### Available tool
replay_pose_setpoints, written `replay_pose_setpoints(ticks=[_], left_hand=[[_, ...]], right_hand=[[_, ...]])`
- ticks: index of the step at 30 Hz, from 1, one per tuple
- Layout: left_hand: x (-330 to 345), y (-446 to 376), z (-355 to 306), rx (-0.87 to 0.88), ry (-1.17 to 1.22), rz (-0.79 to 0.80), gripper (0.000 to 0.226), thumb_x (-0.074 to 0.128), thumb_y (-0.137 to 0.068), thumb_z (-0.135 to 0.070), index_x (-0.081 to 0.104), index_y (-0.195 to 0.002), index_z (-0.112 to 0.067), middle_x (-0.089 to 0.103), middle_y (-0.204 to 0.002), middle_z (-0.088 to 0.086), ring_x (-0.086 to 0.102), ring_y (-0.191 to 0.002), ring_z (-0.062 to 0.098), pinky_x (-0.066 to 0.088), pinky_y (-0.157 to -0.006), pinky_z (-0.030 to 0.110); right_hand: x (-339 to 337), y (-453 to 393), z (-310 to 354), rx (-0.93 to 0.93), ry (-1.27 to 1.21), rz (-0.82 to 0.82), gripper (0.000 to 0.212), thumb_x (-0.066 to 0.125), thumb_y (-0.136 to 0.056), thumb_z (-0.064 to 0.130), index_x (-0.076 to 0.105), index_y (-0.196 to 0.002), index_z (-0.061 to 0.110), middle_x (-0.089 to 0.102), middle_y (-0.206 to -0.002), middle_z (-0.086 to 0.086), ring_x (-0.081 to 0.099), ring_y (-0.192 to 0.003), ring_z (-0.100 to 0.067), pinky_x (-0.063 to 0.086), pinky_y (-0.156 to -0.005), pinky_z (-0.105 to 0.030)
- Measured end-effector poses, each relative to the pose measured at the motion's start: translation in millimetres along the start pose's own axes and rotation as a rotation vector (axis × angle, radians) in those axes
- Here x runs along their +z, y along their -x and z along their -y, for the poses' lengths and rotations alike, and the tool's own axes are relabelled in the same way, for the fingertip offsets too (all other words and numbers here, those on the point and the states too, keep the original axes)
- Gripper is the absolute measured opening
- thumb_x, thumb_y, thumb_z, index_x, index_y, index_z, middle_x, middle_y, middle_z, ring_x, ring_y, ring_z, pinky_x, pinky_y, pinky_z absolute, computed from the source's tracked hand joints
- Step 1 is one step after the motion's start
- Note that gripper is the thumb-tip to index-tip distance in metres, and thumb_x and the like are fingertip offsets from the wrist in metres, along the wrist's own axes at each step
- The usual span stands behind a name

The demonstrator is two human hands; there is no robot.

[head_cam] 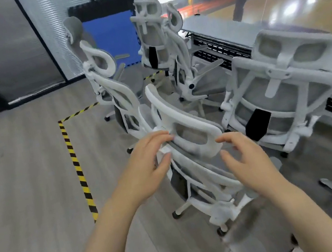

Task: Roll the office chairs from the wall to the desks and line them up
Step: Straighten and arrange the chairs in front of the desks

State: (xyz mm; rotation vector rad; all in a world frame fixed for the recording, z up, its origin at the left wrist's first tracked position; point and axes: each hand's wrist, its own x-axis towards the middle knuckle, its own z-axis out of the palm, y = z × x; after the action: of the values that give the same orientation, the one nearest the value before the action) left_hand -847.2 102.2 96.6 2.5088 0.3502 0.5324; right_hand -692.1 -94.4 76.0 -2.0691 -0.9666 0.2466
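Between both hands [146,169], white mesh-backed chair [189,135]

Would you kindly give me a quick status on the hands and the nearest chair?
Left hand and right hand open at nearest chair's headrest, not gripping. Chair short of desk. Chair with black tag close on its right.

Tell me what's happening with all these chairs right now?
A person is working on the nearest office chair. The left hand rests its fingers against the left side of its white headrest, and the right hand hovers open at the right end; neither clearly grips it. Another chair already faces the long desk on the right. Several more stand bunched behind, near the yellow-black floor tape.
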Motion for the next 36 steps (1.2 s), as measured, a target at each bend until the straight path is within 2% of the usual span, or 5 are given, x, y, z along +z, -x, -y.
replay_pose_setpoints(ticks=[5,11,20,28,36], left_hand=[[-0.7,-102.2,0.7,0.235,0.007,0.086,0.034,0.051,-0.096,-0.028,0.053,-0.130,-0.030,0.045,-0.138,-0.020,0.036,-0.131,-0.005,0.021,-0.104,0.004],[25.3,-212.1,6.6,0.479,-0.118,0.406,0.035,0.049,-0.098,-0.034,0.049,-0.133,-0.030,0.045,-0.138,-0.017,0.037,-0.128,0.002,0.023,-0.098,0.009],[95.5,-306.7,-17.0,0.729,-0.152,0.645,0.036,0.050,-0.097,-0.030,0.049,-0.133,-0.026,0.049,-0.137,-0.012,0.040,-0.128,0.004,0.028,-0.106,0.020],[191.8,-401.6,-51.0,0.586,-0.168,0.818,0.040,0.051,-0.095,-0.030,0.049,-0.135,-0.026,0.049,-0.138,-0.009,0.045,-0.126,0.010,0.036,-0.108,0.033],[292.1,-510.0,-70.5,0.354,-0.196,0.699,0.058,0.055,-0.092,-0.029,0.034,-0.146,-0.021,0.030,-0.154,0.006,0.033,-0.139,0.026,0.030,-0.111,0.036]], right_hand=[[-17.0,-44.2,-20.6,0.117,0.039,-0.147,0.026,0.052,-0.095,0.023,0.055,-0.118,0.035,0.051,-0.119,0.027,0.044,-0.112,0.012,0.034,-0.097,-0.013],[-30.3,-74.5,-38.8,0.288,0.060,-0.350,0.028,0.054,-0.093,0.020,0.054,-0.117,0.036,0.052,-0.116,0.026,0.044,-0.106,0.015,0.029,-0.082,0.004],[-60.0,-84.0,-87.2,0.449,0.099,-0.497,0.026,0.055,-0.093,0.013,0.056,-0.114,0.030,0.056,-0.114,0.017,0.048,-0.109,0.000,0.034,-0.082,-0.001],[-126.7,-123.5,-186.5,0.553,0.173,-0.468,0.029,0.053,-0.093,0.020,0.056,-0.121,0.025,0.054,-0.122,0.012,0.048,-0.114,-0.006,0.033,-0.090,-0.021],[-221.1,-231.7,-310.4,0.599,0.295,-0.340,0.040,0.051,-0.091,0.023,0.051,-0.130,0.015,0.052,-0.133,-0.005,0.048,-0.123,-0.024,0.041,-0.096,-0.033]])
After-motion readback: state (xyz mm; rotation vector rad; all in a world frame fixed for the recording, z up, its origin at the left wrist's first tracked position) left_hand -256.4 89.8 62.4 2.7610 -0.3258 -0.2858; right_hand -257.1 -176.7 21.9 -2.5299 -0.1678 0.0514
